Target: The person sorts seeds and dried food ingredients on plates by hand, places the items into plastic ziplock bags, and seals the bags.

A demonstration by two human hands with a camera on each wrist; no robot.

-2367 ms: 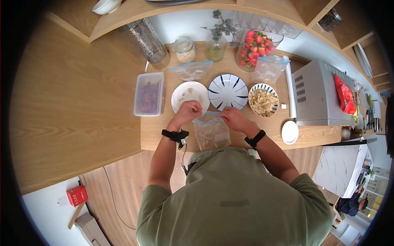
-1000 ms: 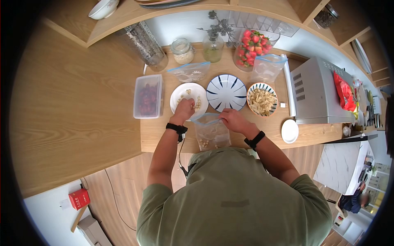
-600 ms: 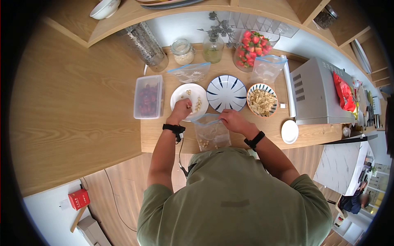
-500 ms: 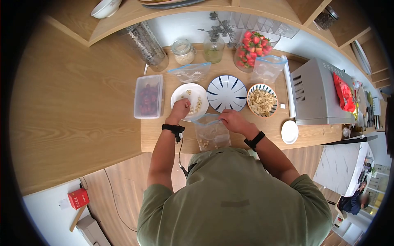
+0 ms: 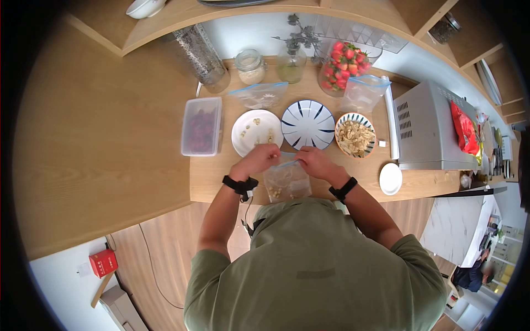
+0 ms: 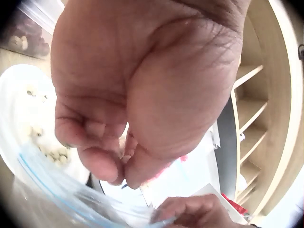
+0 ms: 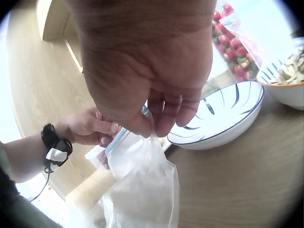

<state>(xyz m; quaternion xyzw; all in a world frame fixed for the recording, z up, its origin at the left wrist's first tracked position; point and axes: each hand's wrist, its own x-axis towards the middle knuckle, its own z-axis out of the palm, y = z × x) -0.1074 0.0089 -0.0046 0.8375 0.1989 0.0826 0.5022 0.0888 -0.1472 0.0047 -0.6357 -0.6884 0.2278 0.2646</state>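
Observation:
In the head view the left hand (image 5: 258,161) is at the mouth of a clear zip bag (image 5: 287,182), thumb and fingertips together. Something small and pale shows between them in the left wrist view, mostly hidden by the fingers. The right hand (image 5: 316,163) pinches the bag's blue-striped rim on the right, also seen in the right wrist view, where the bag (image 7: 142,185) hangs below the fingers. Several pale round pieces (image 5: 277,194) lie low in the bag. More pieces (image 6: 57,154) remain on the white plate (image 5: 243,142) beyond the left hand.
Behind the hands are a blue-striped plate (image 5: 307,124), a bowl of pale slices (image 5: 355,137) and two more zip bags. A box of dark red fruit (image 5: 201,128) stands left. Strawberries (image 5: 345,65), jars and a vase line the back; a grey appliance (image 5: 430,129) is right.
The left hand has moved from over the white plate toward the right and nearer the body, to the bag's mouth. The right hand still holds the rim. The head view has shifted slightly.

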